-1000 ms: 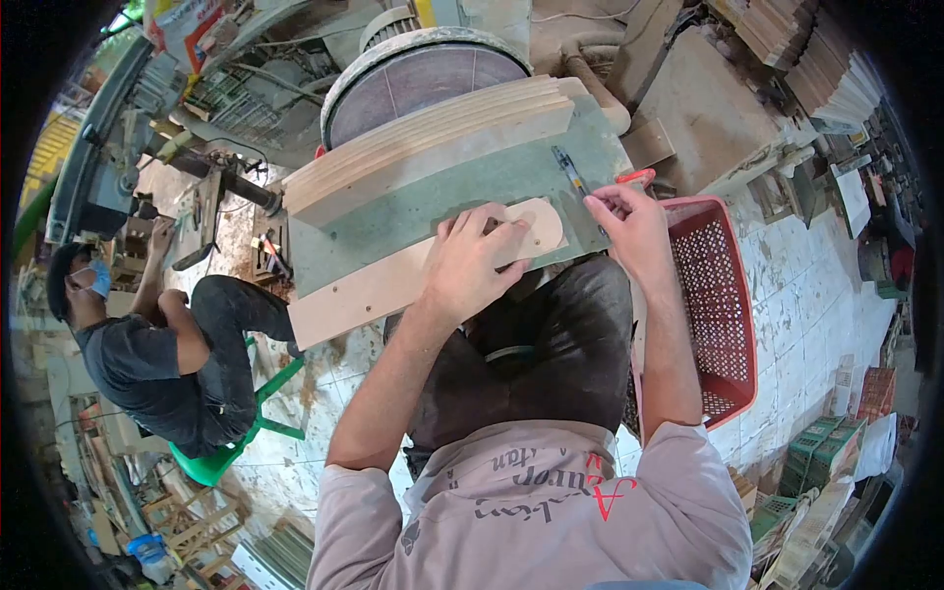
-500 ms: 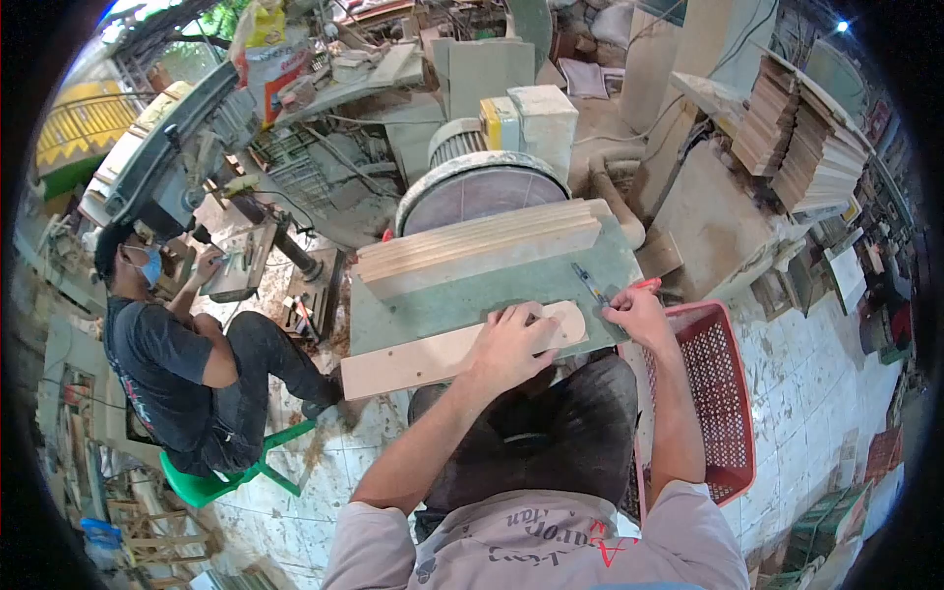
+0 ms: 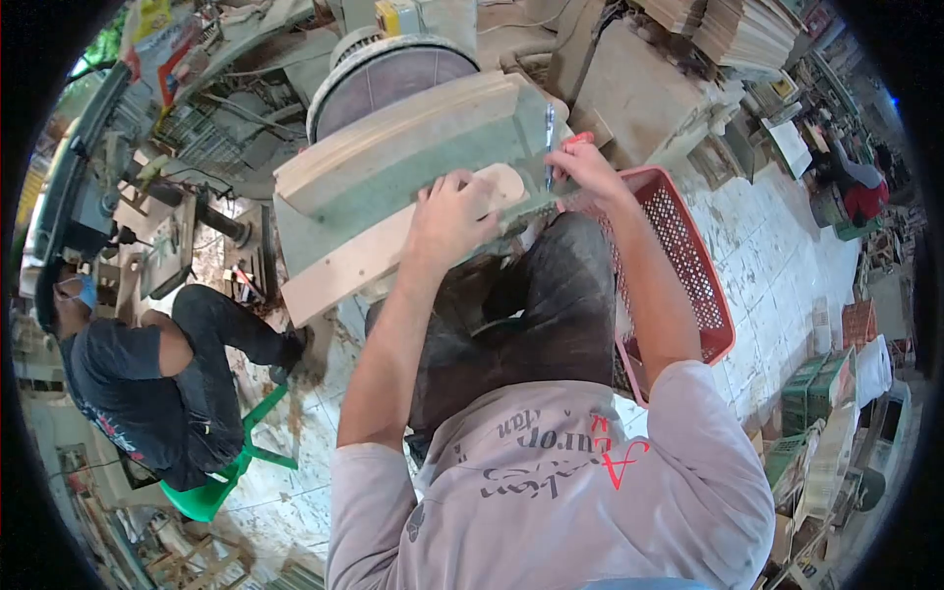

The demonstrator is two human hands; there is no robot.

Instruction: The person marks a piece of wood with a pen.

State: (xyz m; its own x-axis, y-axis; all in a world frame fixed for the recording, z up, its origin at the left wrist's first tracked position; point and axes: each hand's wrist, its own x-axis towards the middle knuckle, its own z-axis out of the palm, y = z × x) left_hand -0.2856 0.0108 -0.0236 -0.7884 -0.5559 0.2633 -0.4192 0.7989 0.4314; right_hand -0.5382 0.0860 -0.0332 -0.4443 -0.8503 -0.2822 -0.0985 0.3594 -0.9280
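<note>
A long pale wooden board (image 3: 359, 251) with one rounded end and small dark holes lies along the near edge of the green worktable (image 3: 393, 184). My left hand (image 3: 449, 218) is curled over the board close to its rounded end, gripping it. At the table's right side, my right hand (image 3: 590, 172) pinches a pen (image 3: 549, 143), which points away from me. Just past the knuckles shows a red piece (image 3: 578, 139). Behind the board, a stack of wooden strips (image 3: 403, 123) stretches across the table.
A big round disc sander (image 3: 393, 79) stands behind the strips. On my right is a red perforated crate (image 3: 688, 251). A masked person (image 3: 128, 383) sits on a green stool (image 3: 221, 482) to the left, beside a drill press (image 3: 177, 241). Stacked wood pieces (image 3: 742, 34) sit at back right.
The view has tilted down and shifted right, so the table appears higher and further left. The pen has swung more upright in my right hand. My left hand stays on the board.
</note>
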